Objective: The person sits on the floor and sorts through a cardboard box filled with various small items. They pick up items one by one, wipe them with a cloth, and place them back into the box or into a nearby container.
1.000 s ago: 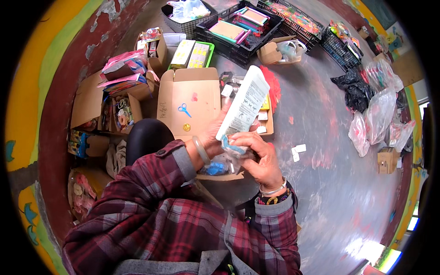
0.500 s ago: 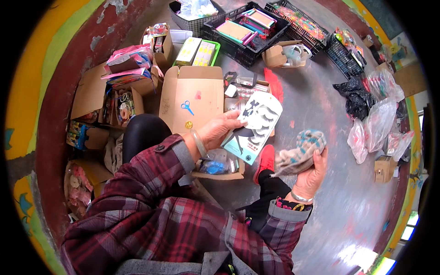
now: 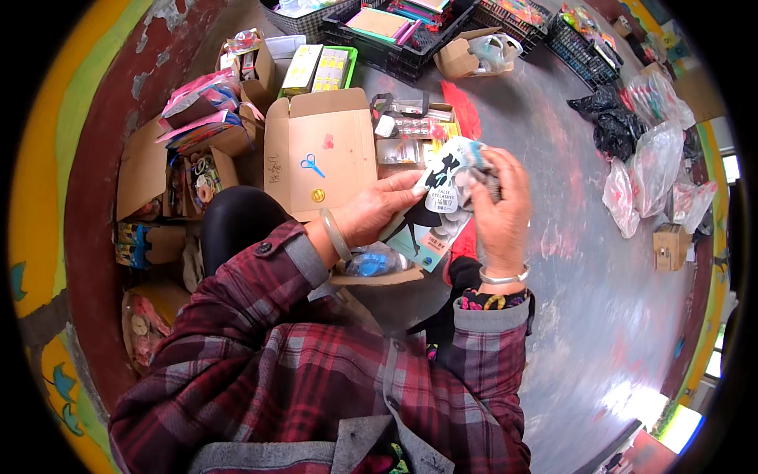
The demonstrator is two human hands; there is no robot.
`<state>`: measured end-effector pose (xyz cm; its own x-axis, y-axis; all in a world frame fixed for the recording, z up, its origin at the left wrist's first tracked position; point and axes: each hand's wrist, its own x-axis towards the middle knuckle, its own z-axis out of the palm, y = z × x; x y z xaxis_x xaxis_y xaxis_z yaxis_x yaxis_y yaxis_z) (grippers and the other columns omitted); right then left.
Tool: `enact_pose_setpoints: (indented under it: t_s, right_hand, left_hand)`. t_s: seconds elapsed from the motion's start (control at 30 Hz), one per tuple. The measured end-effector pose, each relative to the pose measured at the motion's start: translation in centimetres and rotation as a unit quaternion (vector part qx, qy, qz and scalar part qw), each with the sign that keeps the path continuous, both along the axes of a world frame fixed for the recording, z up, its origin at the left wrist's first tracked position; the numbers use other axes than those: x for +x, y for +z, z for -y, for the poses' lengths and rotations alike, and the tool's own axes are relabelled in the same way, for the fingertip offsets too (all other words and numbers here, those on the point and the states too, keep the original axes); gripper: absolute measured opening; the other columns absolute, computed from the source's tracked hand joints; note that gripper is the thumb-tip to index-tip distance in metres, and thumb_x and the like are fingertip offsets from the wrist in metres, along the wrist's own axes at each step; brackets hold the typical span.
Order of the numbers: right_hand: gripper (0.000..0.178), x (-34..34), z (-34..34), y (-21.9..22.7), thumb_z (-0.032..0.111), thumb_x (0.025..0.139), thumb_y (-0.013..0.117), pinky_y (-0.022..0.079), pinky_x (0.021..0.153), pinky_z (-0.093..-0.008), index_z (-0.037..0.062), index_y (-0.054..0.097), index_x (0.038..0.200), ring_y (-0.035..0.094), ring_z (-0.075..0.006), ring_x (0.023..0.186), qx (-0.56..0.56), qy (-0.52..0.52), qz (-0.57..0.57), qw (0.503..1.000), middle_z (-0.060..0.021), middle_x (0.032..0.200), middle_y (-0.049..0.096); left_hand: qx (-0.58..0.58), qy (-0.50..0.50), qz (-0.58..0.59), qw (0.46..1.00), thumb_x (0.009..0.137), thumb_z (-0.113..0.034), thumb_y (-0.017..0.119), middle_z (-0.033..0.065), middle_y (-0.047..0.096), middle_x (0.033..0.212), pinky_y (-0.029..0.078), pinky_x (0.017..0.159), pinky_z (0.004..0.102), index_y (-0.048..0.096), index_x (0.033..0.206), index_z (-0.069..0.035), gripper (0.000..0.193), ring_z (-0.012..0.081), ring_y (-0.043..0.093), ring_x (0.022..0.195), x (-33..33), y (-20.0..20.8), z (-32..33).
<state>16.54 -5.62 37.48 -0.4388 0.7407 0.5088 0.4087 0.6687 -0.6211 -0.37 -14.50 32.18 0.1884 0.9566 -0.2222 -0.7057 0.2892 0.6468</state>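
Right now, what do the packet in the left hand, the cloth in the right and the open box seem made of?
Packet: probably smooth printed card, possibly plastic; it looks flat and stiff. Cloth: likely soft, matte fabric, bunched in folds. Open box: matte brown cardboard, its flap creased.

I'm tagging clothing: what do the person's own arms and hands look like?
The left hand and right hand are ungloved. The plaid sleeves, dark red and grey, end in plain grey cuffs. A pale bangle is worn on the left, a silvery bangle on the right, beside a multicoloured inner cuff.
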Motion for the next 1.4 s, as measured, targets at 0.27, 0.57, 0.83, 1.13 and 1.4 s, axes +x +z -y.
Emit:
enact_pose_setpoints:
  t_s: [0.27, 0.57, 0.83, 1.13, 1.4]
  right_hand:
    - [0.035, -2.4, 2.5, -0.4, -0.004, 0.067, 0.057, 0.041, 0.094, -0.0390, 0.0042, 0.058, 0.101, 0.052, -0.0312, 0.105, -0.056, 0.142, -0.001, 0.988, -0.0115, 0.108, 0.058]
    - [0.034, -2.8, 5.8, -1.7, -0.004, 0.067, 0.056, 0.043, 0.090, -0.0386, 0.0049, 0.057, 0.100, 0.054, -0.0315, 0.101, -0.087, 0.266, 0.062, 0.958, -0.0113, 0.105, 0.059]
    - [0.031, -2.3, 6.2, -1.9, -0.003, 0.068, 0.056, 0.044, 0.086, -0.0379, 0.0056, 0.057, 0.098, 0.053, -0.0303, 0.097, -0.102, 0.319, 0.069, 0.940, -0.0099, 0.102, 0.058]
    - [0.025, -0.1, 7.7, -2.1, 0.005, 0.073, 0.056, 0.043, 0.085, -0.0384, 0.0033, 0.058, 0.098, 0.054, -0.0308, 0.095, -0.233, 0.470, 0.179, 0.832, -0.0119, 0.097, 0.059]
    - [0.029, 4.5, 4.4, -0.4, 0.004, 0.071, 0.059, 0.045, 0.083, -0.0340, 0.0016, 0.060, 0.100, 0.057, -0.0276, 0.092, -0.278, 0.365, 0.176, 0.871, -0.0113, 0.096, 0.060]
  left_hand:
    - [-0.022, 0.065, 0.049, 0.996, 0.095, -0.015, 0.045, 0.0069, 0.060, 0.113, 0.051, 0.084, 0.0312, 0.047, 0.127, -0.006, 0.033, 0.0164, 0.059, 0.101, -0.8, 0.6, 0.1]
    - [-0.027, 0.103, 0.063, 0.992, 0.099, -0.021, 0.037, 0.0101, 0.060, 0.106, 0.053, 0.077, 0.0315, 0.048, 0.120, -0.006, 0.028, 0.0184, 0.062, 0.090, -1.6, -2.4, -0.6]
    - [-0.023, 0.067, 0.012, 0.997, 0.093, -0.018, 0.054, 0.0034, 0.061, 0.107, 0.050, 0.079, 0.0270, 0.052, 0.119, -0.007, 0.029, 0.0125, 0.060, 0.093, -0.9, -1.6, 0.4]
    - [-0.011, 0.116, 0.050, 0.992, 0.092, -0.016, 0.052, 0.0075, 0.060, 0.115, 0.052, 0.087, 0.0349, 0.048, 0.126, -0.005, 0.035, 0.0177, 0.060, 0.103, -3.2, -2.1, 0.1]
    - [-0.040, 0.115, -0.009, 0.992, 0.092, -0.008, 0.051, 0.0059, 0.063, 0.109, 0.051, 0.086, 0.0318, 0.053, 0.121, -0.004, 0.029, 0.0171, 0.061, 0.099, -5.7, -3.9, 2.0]
